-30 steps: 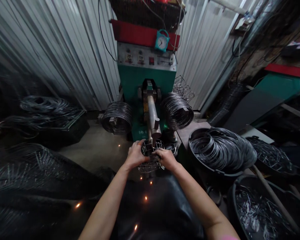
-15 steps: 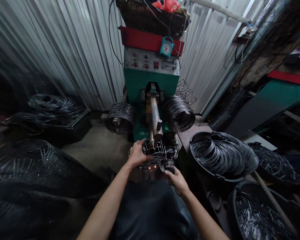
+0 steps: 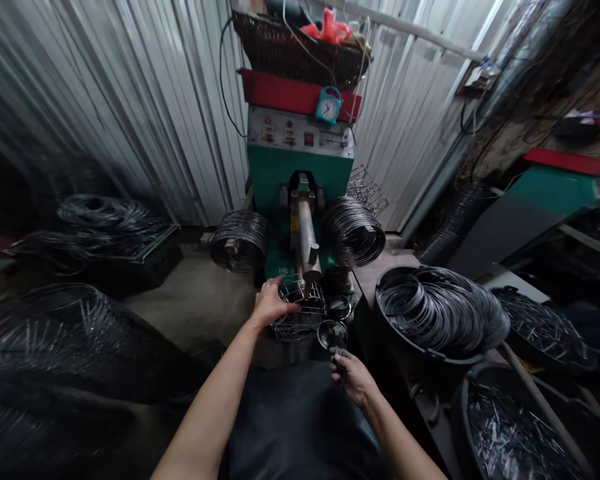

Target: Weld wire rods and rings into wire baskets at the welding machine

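My left hand (image 3: 270,303) is closed on the left side of a round wire basket (image 3: 303,320), thumb along its upper part. The basket sits tilted at the tip of the welding machine's metal arm (image 3: 306,233). My right hand (image 3: 353,375) is lower and to the right, its fingers pinched together around small, thin metal pieces too blurred to tell exactly. Just beyond those fingers is a small round metal bowl (image 3: 331,333). Another dark round container (image 3: 339,306) stands behind the bowl, beside the basket.
Wire coils hang on the left (image 3: 240,240) and right (image 3: 355,230) of the green machine (image 3: 300,167). To my right are a tub of wire rings (image 3: 440,310) and a bucket of short metal pieces (image 3: 510,427). Black-wrapped wire bundles (image 3: 60,333) lie to my left.
My right hand has drawn back slightly from the bowl toward my body. Two orange sparks under the basket have gone. My left hand keeps its hold, and the camera view has shifted a little.
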`<state>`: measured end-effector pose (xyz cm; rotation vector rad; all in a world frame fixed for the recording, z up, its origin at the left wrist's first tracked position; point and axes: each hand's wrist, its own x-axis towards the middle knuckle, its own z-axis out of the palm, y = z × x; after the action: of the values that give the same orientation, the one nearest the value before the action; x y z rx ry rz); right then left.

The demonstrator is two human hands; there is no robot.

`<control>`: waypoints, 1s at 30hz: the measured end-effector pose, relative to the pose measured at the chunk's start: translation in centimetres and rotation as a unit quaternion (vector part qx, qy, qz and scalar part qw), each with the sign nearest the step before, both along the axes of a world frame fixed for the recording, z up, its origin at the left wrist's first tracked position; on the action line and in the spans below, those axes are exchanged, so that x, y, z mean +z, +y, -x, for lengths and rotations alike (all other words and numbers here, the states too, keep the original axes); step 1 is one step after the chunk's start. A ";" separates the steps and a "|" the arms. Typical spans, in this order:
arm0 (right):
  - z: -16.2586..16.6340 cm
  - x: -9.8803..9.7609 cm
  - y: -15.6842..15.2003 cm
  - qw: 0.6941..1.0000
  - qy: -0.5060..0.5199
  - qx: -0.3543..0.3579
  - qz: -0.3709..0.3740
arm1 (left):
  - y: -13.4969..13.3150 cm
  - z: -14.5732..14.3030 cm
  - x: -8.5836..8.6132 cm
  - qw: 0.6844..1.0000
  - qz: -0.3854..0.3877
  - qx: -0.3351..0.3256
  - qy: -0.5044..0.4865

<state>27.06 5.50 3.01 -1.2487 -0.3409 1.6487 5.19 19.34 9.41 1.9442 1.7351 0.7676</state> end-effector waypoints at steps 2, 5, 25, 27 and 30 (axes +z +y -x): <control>-0.1 -0.3 0.1 1.000 -0.001 -0.006 0.000 | 0.1 0.1 -0.1 1.000 -0.003 -0.003 0.003; -0.3 -0.5 0.1 1.000 -0.003 -0.007 0.007 | 0.2 0.1 -0.1 1.000 -0.003 -0.009 0.009; -4.8 -3.8 -2.5 0.899 -0.409 -0.009 -0.156 | -3.6 2.4 -8.6 0.910 0.033 0.070 -0.408; -5.3 -5.0 -3.2 0.846 -0.495 0.043 -0.194 | -3.2 1.9 -8.2 0.889 0.033 0.071 -0.452; -5.4 -4.3 -3.3 0.801 -0.542 0.119 -0.222 | -3.7 2.0 -7.6 0.870 0.028 0.064 -0.489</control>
<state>32.42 2.23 -1.29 -1.6921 -1.5405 0.7604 3.24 15.66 1.82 1.0388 1.1950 1.4044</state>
